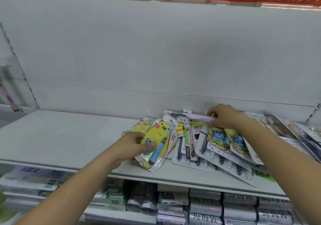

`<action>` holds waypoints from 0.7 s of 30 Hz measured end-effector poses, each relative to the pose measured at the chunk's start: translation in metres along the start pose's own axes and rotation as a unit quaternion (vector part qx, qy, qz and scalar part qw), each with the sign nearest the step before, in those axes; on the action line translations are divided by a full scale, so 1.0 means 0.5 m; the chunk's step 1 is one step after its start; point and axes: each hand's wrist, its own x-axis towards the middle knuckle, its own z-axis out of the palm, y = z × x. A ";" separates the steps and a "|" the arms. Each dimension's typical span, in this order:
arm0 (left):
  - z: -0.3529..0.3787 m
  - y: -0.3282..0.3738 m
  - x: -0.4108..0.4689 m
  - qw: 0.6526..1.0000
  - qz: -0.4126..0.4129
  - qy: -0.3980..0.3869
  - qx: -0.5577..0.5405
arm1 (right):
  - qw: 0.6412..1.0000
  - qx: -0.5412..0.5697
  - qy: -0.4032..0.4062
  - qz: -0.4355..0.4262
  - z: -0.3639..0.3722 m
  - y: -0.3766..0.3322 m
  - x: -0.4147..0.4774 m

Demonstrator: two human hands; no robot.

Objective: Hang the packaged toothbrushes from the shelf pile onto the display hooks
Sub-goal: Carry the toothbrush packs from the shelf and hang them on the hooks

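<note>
A pile of packaged toothbrushes [215, 148] lies on the right half of the grey shelf [60, 138]. My left hand [133, 145] grips a yellow bear-shaped pack [160, 138] holding a blue child's toothbrush, thumb on its front, at the pile's left edge. A second yellow bear pack [141, 125] lies behind it. My right hand [224, 116] pinches the end of a narrow pink and green toothbrush pack [199, 120] at the back of the pile. No display hooks show on the plain grey back panel [156, 51].
More flat packs [295, 131] spread to the shelf's right end. Below the shelf edge stand boxed toothpaste [112, 197] and stacked grey cartons [239, 211]. A slotted upright [15, 56] runs up the left side, with a pink item [8, 96] hanging beyond it.
</note>
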 end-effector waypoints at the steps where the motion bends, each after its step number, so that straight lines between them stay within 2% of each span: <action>1: -0.001 0.001 0.002 1.000 -0.005 -0.006 -0.011 | 1.000 0.012 0.002 0.007 0.001 -0.001 0.001; 3: -0.004 -0.001 0.005 1.000 -0.014 -0.018 -0.020 | 0.999 0.044 0.002 0.022 -0.001 -0.003 -0.005; 6: -0.015 -0.007 0.008 0.999 -0.009 -0.028 -0.042 | 0.987 0.153 0.016 0.038 -0.017 -0.006 -0.034; 10: -0.059 -0.016 0.001 0.995 0.019 0.003 -0.095 | 0.956 0.263 0.126 0.026 -0.038 -0.029 -0.079; 12: -0.091 -0.025 -0.005 0.992 0.038 0.024 -0.119 | 0.910 0.371 0.184 0.026 -0.037 -0.061 -0.096; 14: -0.124 -0.035 -0.014 0.985 0.058 0.045 -0.154 | 0.846 0.489 0.209 0.039 -0.028 -0.097 -0.113; 18: -0.186 -0.066 -0.054 0.968 0.094 0.102 -0.211 | 0.747 0.645 0.157 0.032 0.013 -0.189 -0.147; 21: -0.222 -0.097 -0.105 0.958 0.101 0.151 -0.222 | 0.710 0.697 0.101 0.021 0.057 -0.264 -0.170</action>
